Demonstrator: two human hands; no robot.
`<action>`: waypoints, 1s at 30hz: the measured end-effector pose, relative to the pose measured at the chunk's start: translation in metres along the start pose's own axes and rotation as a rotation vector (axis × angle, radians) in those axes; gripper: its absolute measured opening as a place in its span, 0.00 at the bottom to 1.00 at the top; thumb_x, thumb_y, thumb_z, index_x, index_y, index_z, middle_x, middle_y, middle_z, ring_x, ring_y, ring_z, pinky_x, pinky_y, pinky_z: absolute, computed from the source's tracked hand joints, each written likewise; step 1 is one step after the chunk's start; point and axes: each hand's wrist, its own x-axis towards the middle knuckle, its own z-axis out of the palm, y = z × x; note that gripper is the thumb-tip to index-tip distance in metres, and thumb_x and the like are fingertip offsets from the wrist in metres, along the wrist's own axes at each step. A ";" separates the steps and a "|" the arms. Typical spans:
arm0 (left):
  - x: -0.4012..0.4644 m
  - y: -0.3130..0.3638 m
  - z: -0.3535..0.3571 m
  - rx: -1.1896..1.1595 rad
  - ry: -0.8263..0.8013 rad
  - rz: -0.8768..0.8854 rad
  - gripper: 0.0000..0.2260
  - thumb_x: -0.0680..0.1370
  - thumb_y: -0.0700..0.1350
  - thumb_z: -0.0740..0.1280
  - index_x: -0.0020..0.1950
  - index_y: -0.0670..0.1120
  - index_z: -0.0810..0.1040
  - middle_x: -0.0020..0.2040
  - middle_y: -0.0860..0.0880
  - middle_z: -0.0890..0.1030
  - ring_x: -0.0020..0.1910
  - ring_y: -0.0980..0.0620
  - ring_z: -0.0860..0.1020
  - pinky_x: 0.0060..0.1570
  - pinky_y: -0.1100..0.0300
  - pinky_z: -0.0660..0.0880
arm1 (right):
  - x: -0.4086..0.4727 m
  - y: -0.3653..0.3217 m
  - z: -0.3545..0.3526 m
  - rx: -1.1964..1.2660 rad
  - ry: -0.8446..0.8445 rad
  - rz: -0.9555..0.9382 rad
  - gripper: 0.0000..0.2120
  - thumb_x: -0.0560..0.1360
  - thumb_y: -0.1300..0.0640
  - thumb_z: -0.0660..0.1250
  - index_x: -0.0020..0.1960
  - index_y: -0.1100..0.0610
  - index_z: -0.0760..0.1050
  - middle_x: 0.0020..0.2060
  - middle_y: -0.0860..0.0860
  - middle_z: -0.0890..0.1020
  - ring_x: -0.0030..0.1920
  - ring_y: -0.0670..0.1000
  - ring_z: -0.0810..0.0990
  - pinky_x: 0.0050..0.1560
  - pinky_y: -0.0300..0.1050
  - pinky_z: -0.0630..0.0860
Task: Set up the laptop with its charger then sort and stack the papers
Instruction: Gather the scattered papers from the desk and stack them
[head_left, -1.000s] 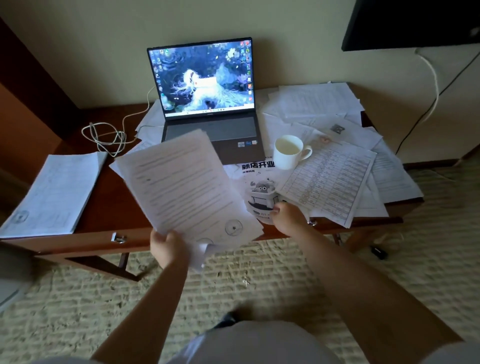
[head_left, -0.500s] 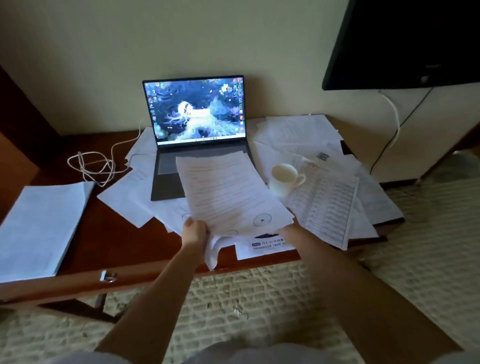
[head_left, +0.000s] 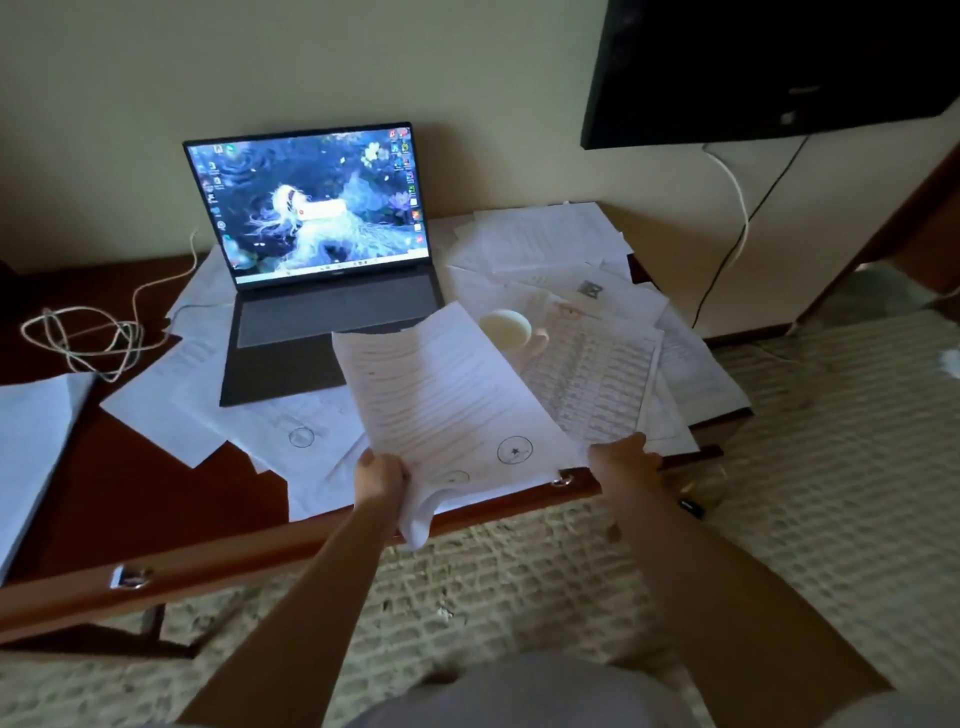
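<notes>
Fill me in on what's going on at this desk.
A person is sorting papers. The left hand grips a sheaf of papers above the desk edge; the right hand reaches to its right corner. The laptop is open and lit, a white cable coiled beside it. Loose sheets and a white mug remain scattered.

Dim room, soft blur, wide-angle edge warping

A single head-worn wide-angle camera is looking forward and steeply down from above the desk (head_left: 156, 499), standing close to its front edge. The wall is filling the top of the frame, the carpet (head_left: 779, 493) is lying along the bottom and right, and both forearms are reaching up from the lower edge. No second view is sharing the scene.
</notes>
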 end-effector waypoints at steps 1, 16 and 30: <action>-0.006 0.001 0.007 -0.008 0.022 -0.004 0.10 0.69 0.28 0.55 0.32 0.41 0.65 0.28 0.44 0.68 0.29 0.47 0.66 0.27 0.59 0.62 | 0.006 -0.001 -0.004 0.088 -0.040 0.048 0.32 0.72 0.52 0.67 0.71 0.59 0.58 0.68 0.61 0.65 0.65 0.62 0.69 0.64 0.59 0.69; -0.074 -0.016 0.086 -0.214 0.257 0.063 0.08 0.65 0.32 0.57 0.38 0.44 0.68 0.32 0.46 0.70 0.33 0.48 0.66 0.32 0.58 0.63 | 0.056 0.006 -0.099 0.252 0.350 -0.414 0.14 0.82 0.59 0.54 0.59 0.65 0.73 0.54 0.63 0.79 0.57 0.63 0.76 0.52 0.51 0.72; -0.108 -0.036 0.174 0.100 0.180 0.133 0.27 0.74 0.32 0.56 0.71 0.52 0.65 0.49 0.46 0.76 0.45 0.45 0.75 0.44 0.54 0.72 | 0.123 0.050 -0.152 0.567 0.275 -0.174 0.12 0.79 0.59 0.59 0.53 0.62 0.79 0.49 0.57 0.82 0.51 0.58 0.81 0.48 0.53 0.80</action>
